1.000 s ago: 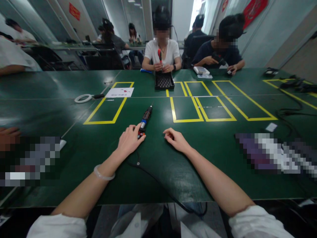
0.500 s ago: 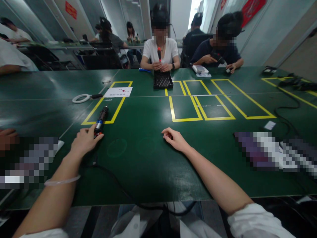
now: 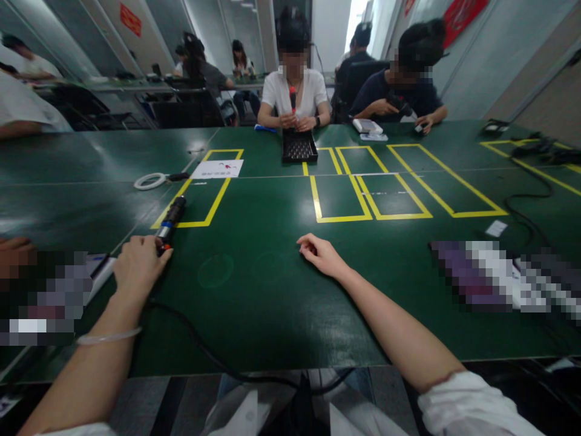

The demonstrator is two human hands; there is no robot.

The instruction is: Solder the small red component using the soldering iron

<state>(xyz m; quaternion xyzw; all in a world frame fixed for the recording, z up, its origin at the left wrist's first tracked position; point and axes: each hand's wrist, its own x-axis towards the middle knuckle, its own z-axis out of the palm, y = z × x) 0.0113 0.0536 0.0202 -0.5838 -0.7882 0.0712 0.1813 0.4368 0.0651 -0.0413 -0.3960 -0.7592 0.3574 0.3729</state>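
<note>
Left hand (image 3: 138,266) is gripping a cylindrical power tool (image 3: 172,215), probably a screwdriver, fingers and thumb closing round its rear end. Tool is sitting at the left yellow tape outline (image 3: 220,200), overlapping the near-left corner, nose pointing away and slightly right. Can't tell if the nose is touching the bench (image 3: 254,315) or hovering; blur is hiding the tip.

Right hand (image 3: 320,254) is resting on the bench, well apart from the tool, fingers loosely curling, nothing showing in them. Can't tell if they're fully closed.

Handling: I'm reading the body as rigid, moderately heavy for its size, so not squashing under a firm grip. Smooth silver section is probably running slippery; the dark section is looking grippier. Nose end is likely the fragile bit, so I'm not recommending lifting by it.

Best hold: I'm favouring mid-barrel around the blue band, nearer the balance point. Watch the orange-red part (image 3: 166,247) by the thumb: possibly a switch.

Black cord (image 3: 190,333) is trailing from near the wrist over the near edge. Looking flexible, probably tugging the rear if it's snagging; the hand is hiding any join.
</note>
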